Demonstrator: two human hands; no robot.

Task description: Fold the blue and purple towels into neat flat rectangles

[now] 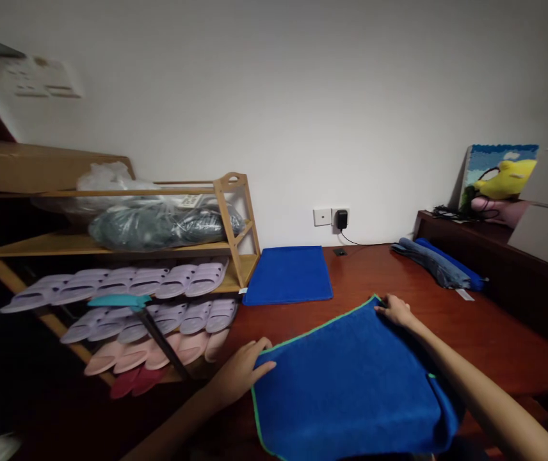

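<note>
A blue towel (346, 378) with a green-stitched edge spreads over the front of the red-brown table (367, 272). Its near right side bunches in folds. My left hand (241, 374) pinches the towel's far left corner between thumb and fingers. At the far right corner, my right hand (395, 311) grips the edge, fingers closed on the fabric. Behind the towel, against the wall, a flat blue folded cloth (289, 274) lies with a small white tag at its left corner.
On the left stands a wooden rack (235, 224) with purple slippers (207, 275), pink slippers (159, 351) and plastic-wrapped goods (159, 225). Rolled cloths (432, 262) lie at the table's right rear. A black adapter (342, 219) is plugged in. A yellow plush toy (507, 179) sits on the right ledge.
</note>
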